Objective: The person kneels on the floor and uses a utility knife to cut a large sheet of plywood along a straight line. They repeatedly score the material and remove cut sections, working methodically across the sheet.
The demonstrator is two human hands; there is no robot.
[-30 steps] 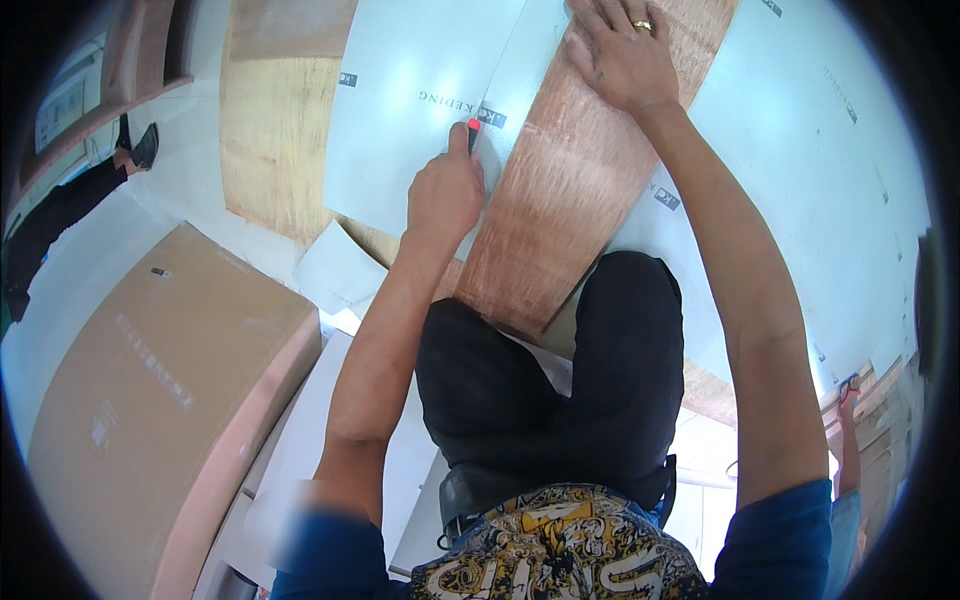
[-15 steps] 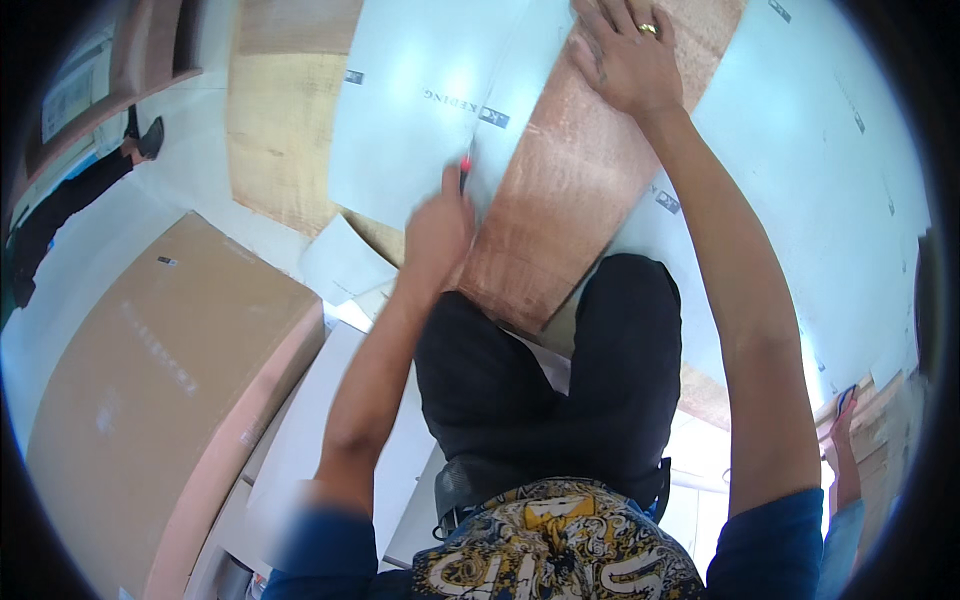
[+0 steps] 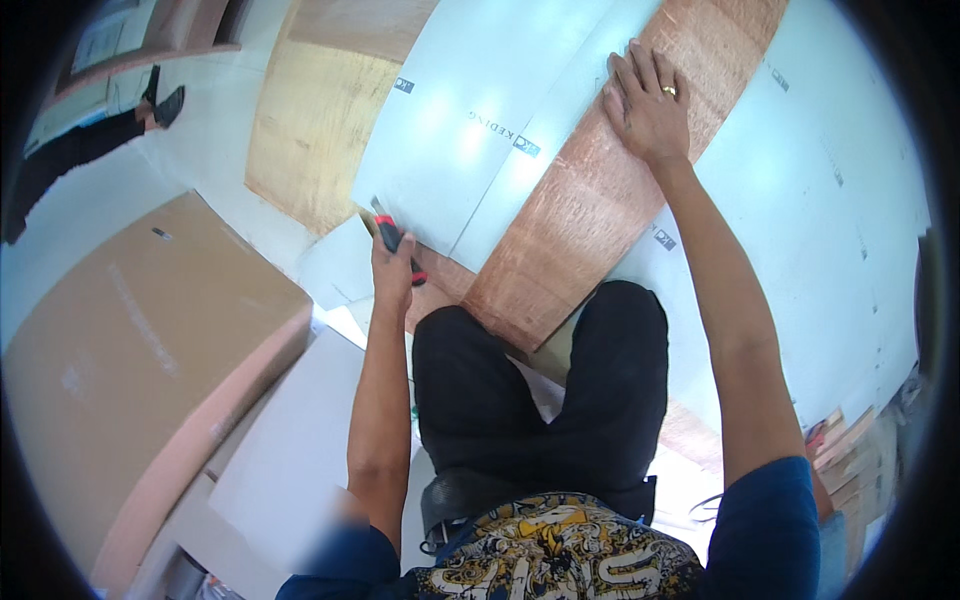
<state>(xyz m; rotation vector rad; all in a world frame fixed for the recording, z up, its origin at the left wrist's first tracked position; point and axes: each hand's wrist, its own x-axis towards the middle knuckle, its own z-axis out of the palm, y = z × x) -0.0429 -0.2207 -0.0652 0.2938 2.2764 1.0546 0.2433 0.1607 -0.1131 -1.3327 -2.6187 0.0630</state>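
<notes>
My left hand [image 3: 393, 272] is closed round a red and black utility knife [image 3: 388, 232], its blade pointing up and away beside the near left corner of a pale, film-faced sheet [image 3: 440, 115]. A thin straight line runs along this sheet, left of a reddish-brown plywood strip [image 3: 565, 225]. Fingers spread, my right hand [image 3: 652, 112] lies flat on the far part of that strip, a ring on one finger. The strip rests across the pale sheeting, its near end by my knees.
A large brown carton [image 3: 150, 350] stands at the left. Bare plywood [image 3: 315, 130] lies beyond it, and another pale sheet [image 3: 810, 200] spreads to the right. A person's leg [image 3: 90, 150] shows far left. Wood pieces [image 3: 845, 450] lie at the lower right.
My left hand has moved the knife left, away from the strip's edge to the sheet's near left corner. The thin line beside the strip is now uncovered. My right hand remains on the strip.
</notes>
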